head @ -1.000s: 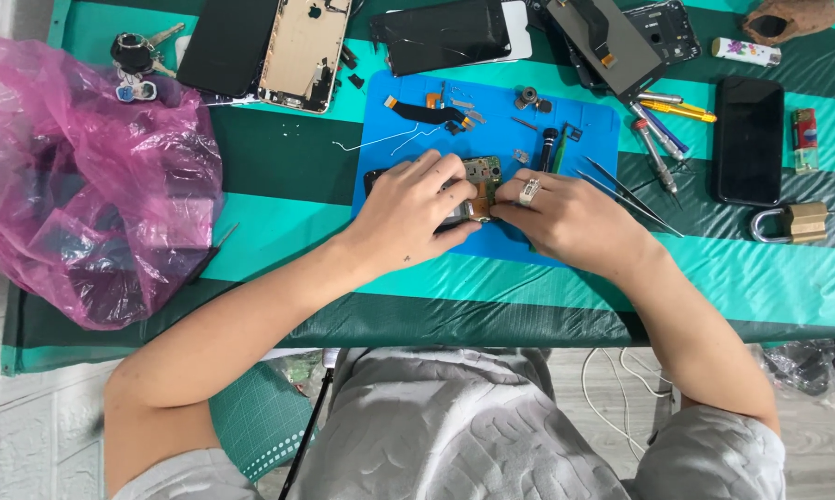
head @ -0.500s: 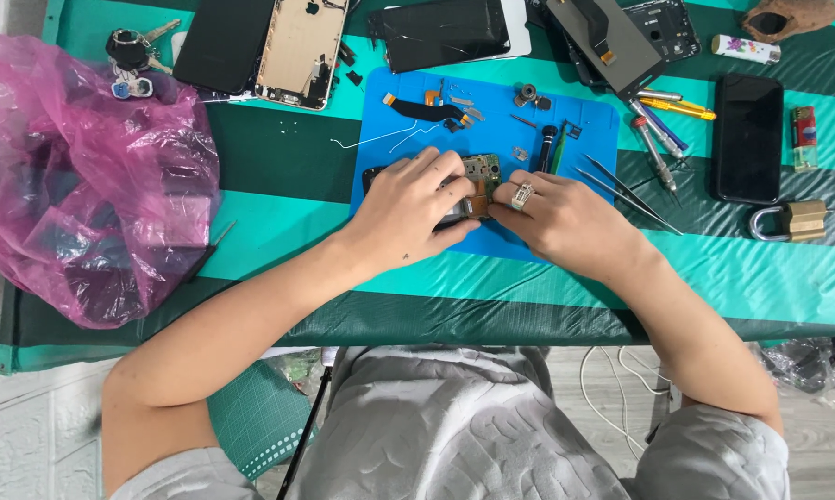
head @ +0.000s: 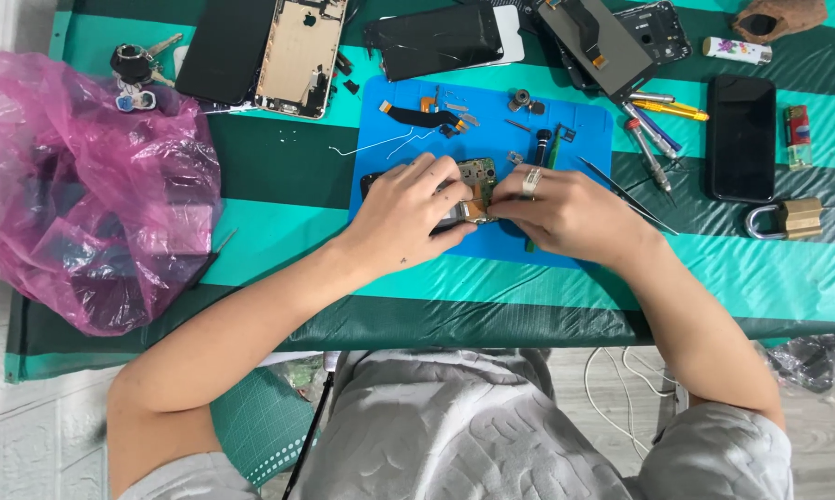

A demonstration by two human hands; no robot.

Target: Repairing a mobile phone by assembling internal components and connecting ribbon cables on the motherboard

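Both hands meet over a blue work mat on the striped green table. My left hand lies over a small opened phone and holds it down; only its dark edge and a green circuit board show between the fingers. My right hand, a ring on one finger, pinches at the board's right edge, fingertips touching those of the left hand. A dark screwdriver lies on the mat just above my right hand. A black flex cable and small loose parts sit on the mat's far half.
A pink plastic bag fills the table's left. Along the far edge lie a phone back shell, dark screens, keys. To the right are pens and tweezers, a black phone, a lighter, a padlock.
Both hands stay pressed together over the small phone. My right hand's fingers have shifted slightly at the board's edge; nothing else on the table has moved.
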